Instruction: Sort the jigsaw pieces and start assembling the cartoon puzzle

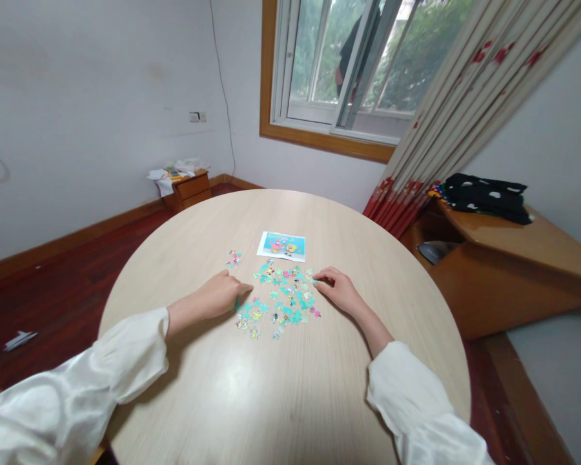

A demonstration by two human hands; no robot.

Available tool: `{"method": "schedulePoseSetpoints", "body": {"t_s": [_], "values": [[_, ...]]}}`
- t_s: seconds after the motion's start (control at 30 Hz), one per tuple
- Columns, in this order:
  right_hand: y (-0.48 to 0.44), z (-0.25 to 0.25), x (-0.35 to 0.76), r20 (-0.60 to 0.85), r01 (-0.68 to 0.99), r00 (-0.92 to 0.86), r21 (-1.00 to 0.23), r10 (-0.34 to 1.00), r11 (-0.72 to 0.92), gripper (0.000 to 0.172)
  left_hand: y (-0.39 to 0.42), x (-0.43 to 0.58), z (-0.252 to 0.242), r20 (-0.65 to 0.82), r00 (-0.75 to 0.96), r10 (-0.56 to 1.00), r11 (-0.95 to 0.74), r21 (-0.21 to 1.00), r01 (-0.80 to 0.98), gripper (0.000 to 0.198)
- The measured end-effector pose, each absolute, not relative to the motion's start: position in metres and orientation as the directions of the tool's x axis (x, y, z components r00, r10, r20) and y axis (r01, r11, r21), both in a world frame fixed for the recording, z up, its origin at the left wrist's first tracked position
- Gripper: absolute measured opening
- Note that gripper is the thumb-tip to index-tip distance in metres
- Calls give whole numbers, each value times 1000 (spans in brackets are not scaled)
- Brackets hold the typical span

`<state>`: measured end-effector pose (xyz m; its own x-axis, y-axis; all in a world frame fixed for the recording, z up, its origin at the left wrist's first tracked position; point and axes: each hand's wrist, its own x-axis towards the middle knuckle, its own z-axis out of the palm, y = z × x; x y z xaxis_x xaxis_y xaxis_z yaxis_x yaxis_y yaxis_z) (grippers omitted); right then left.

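Dozens of puzzle pieces (pixel 293 299) lie loose near the middle of a round table (pixel 290 387); on a clock laid over the scatter, with twelve pointing away from the person, a picture card (pixel 285 247) lies at twelve, just beyond them. The left hand (pixel 221 294) is at nine, its index finger stretched toward the scatter's edge and the other fingers folded in; whether it presses on a piece cannot be told. The right hand (pixel 339 288) is at three, half open, thumb and fingertips close together beside the outer pieces; the detail is too small to tell if they grip one. When shifting pieces here, light fingertip pressure would probably serve best: slide each one flat, part any that overlap, and keep the left wrist clear of the small group (pixel 233 259) at ten. The pieces look small, thin and knobbed, mostly teal, with touches of yellow, white and pink; a bright pink piece (pixel 314 312) lies near four. Some look pale, perhaps face down.
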<state>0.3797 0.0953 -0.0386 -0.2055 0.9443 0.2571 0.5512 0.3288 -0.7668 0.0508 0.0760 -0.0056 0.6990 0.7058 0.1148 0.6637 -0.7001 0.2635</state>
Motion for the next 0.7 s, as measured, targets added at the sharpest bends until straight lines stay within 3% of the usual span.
{"method": "schedulePoseSetpoints", "body": {"t_s": [0.13, 0.23, 0.5, 0.7], "values": [[97, -42, 380, 272, 548, -209, -763, 939, 343, 11, 92, 27, 4, 1, 537, 843, -525, 215, 823, 44], [98, -43, 381, 275, 551, -207, -760, 939, 344, 10, 95, 22, 13, 15, 471, 882, -465, 194, 864, 55], [95, -41, 380, 285, 558, -203, -753, 937, 350, 10, 50, 49, 15, 33, 738, 674, -724, 231, 651, 52], [95, -41, 381, 292, 560, -200, -749, 935, 354, 11, 55, 51, 3, 5, 701, 713, -687, 207, 697, 48]]}}
